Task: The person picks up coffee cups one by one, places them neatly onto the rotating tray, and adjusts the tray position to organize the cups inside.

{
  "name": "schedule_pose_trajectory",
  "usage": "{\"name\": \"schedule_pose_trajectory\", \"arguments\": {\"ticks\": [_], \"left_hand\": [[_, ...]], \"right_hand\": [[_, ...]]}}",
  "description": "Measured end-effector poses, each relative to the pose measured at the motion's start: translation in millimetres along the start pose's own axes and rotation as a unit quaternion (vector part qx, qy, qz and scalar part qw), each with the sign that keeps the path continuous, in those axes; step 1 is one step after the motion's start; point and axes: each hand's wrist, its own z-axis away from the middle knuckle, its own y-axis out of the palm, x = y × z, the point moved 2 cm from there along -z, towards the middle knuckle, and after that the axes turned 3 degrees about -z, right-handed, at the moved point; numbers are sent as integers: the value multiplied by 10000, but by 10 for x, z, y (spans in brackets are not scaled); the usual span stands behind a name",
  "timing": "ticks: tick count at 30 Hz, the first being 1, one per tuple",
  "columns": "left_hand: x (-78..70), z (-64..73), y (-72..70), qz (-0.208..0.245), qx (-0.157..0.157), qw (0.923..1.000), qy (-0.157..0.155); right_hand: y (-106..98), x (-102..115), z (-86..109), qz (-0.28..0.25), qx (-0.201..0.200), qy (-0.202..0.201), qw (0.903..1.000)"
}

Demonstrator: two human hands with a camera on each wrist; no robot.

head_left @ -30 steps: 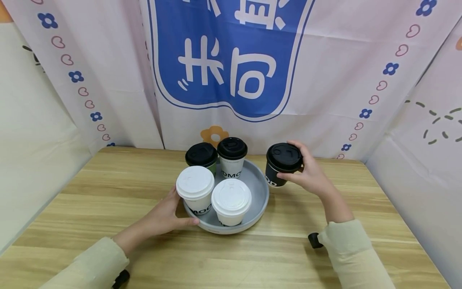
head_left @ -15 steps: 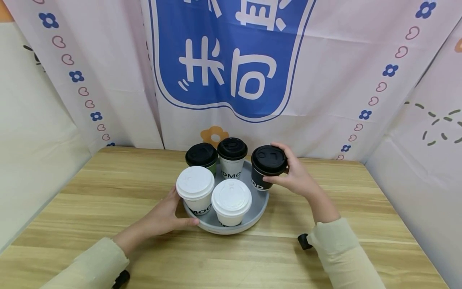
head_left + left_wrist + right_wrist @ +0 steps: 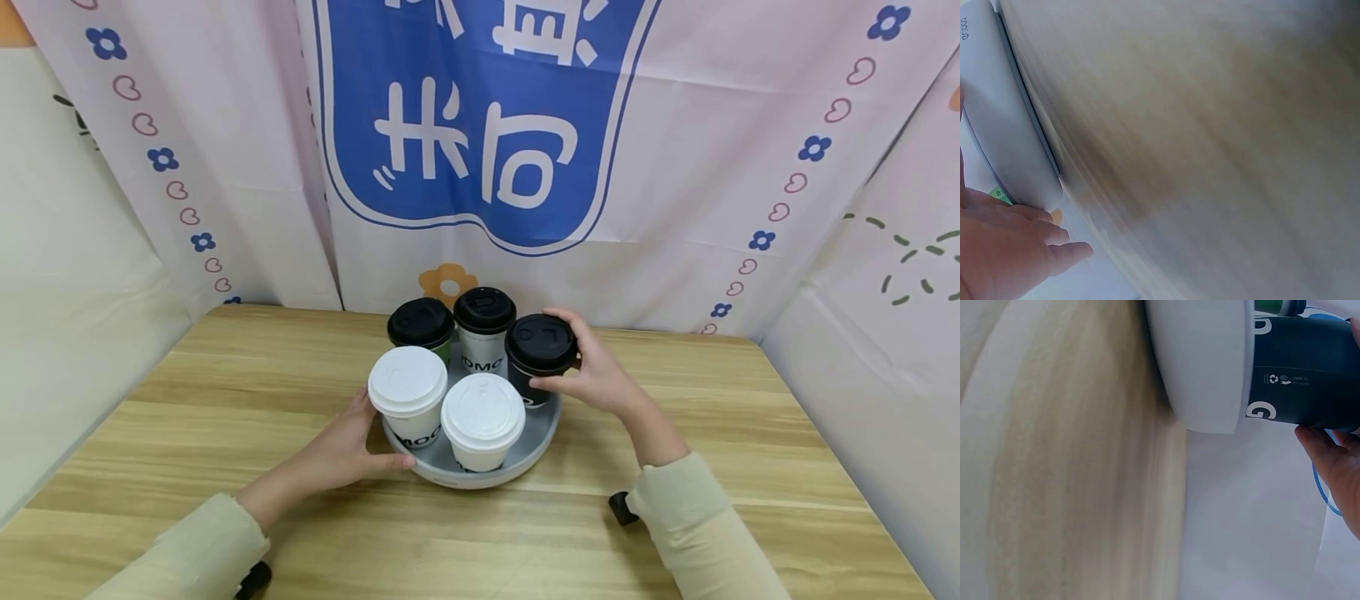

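Observation:
In the head view a round grey tray (image 3: pixel 536 446) carries several lidded paper coffee cups. My right hand (image 3: pixel 596 371) grips a black coffee cup (image 3: pixel 538 354) by its side, at the tray's right part. The right wrist view shows this black cup (image 3: pixel 1304 375) standing close over the tray's pale side wall (image 3: pixel 1204 369), with fingers under its side. My left hand (image 3: pixel 337 446) rests against the tray's left edge, thumb along the front and straight fingers behind, beside a white-lidded cup (image 3: pixel 407 387). The left wrist view shows these fingers (image 3: pixel 1041 231) against the tray wall (image 3: pixel 1010 112).
Another white-lidded cup (image 3: pixel 483 421) stands at the tray's front. Behind it are a white cup with a black lid (image 3: pixel 483 329) and a green cup with a black lid (image 3: pixel 422 325). A printed curtain (image 3: pixel 675 208) hangs behind the wooden table (image 3: pixel 247 392).
My right hand has carried the black cup leftward, from beyond the tray's right rim to over the tray, and lowered it among the other cups. My left hand has stayed at the tray's edge.

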Motion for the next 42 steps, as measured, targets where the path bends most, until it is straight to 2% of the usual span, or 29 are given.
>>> {"name": "schedule_pose_trajectory", "arguments": {"ticks": [21, 27, 32, 38, 42], "left_hand": [[-17, 19, 15, 56, 62, 9999, -70], [-28, 6, 20, 55, 40, 10000, -23], [-35, -6, 20, -36, 2, 10000, 15], [-25, 47, -49, -341, 105, 9993, 111], [26, 89, -253, -898, 190, 9958, 38]], "right_hand": [[86, -108, 66, 122, 176, 220, 9995], [72, -101, 78, 117, 197, 184, 9996], [32, -119, 117, 143, 350, 311, 9988], [-164, -87, 237, 683, 665, 373, 9947], [-463, -1, 346, 876, 505, 224, 9946]]}}
